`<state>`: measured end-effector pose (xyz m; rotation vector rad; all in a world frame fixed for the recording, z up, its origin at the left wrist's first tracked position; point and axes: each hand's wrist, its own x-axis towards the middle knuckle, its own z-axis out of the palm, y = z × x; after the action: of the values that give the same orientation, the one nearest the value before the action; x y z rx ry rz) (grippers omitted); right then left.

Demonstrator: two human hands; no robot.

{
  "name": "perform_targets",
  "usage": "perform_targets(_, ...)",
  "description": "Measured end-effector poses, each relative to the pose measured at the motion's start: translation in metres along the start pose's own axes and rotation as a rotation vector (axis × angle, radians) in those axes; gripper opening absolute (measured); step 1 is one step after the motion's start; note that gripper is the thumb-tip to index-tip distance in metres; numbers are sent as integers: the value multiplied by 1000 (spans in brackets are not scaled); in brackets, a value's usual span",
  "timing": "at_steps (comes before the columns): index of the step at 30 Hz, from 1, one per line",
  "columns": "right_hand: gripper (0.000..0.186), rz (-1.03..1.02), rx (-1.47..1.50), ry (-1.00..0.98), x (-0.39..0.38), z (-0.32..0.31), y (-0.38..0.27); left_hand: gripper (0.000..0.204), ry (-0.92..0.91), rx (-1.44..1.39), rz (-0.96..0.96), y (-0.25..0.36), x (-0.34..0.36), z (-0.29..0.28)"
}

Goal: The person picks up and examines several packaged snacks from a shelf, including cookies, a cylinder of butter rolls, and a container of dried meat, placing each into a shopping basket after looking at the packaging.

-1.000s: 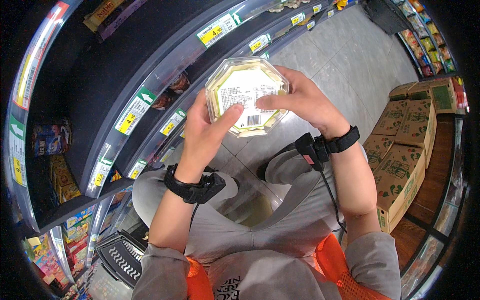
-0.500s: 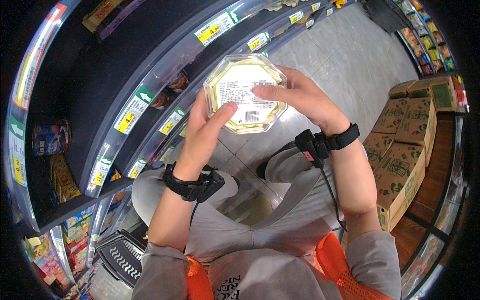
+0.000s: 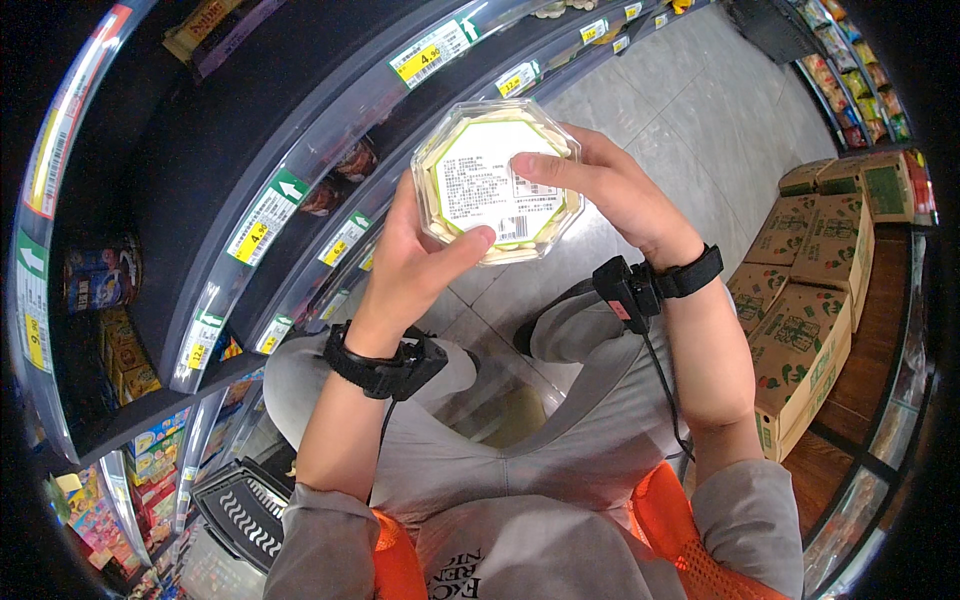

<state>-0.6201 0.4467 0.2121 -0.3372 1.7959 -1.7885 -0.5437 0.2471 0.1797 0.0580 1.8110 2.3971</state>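
Observation:
Both my hands hold an eight-sided clear plastic food tub (image 3: pixel 478 190) in front of the shelf. A white label with a green border, small print and a barcode faces up; pale pieces show through the sides. My left hand (image 3: pixel 412 245) grips the lower left edge, its thumb on the label's bottom. From the right side, my right hand (image 3: pixel 618 190) holds the tub with the thumb lying across the label. The other fingers of both hands are partly hidden behind the tub. Each wrist wears a black strap with a small device.
Dark curved shelves (image 3: pixel 130 215) with price tags rise at the left, holding a can (image 3: pixel 103 272) and packets. A clear bin with a black lid (image 3: pixel 238 515) stands at lower left. Cardboard cartons (image 3: pixel 800 330) are stacked at the right. Grey floor tiles (image 3: pixel 690 110) stretch ahead.
The tub has turned slightly and shifted a little to the right. My left thumb has slid down and right toward the label's lower edge; the right thumb has moved slightly up.

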Motion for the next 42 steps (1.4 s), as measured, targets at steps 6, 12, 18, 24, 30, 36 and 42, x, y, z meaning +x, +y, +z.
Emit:
perform_targets(6,47,6,-32,0,1,0,0,63,4,-19,16,0,0,0)
perform_targets(12,48,17,-26,5,1,-1,1,62,-5,-8,23,0,1,1)
perform_targets(18,50,23,-77,9,1,-1,2,61,5,22,11,0,1,0)
perform_targets(24,50,-82,-114,105,6,-2,11,69,281,405,259,-12,1,7)
perform_targets(30,53,-271,-128,46,3,6,18,103,121,490,280,-17,-1,14)
perform_targets(36,38,-273,-46,31,4,-6,4,83,16,-374,10,6,0,7)
perform_targets(42,32,-223,67,86,1,-4,-2,94,-16,-555,-96,5,-5,9)
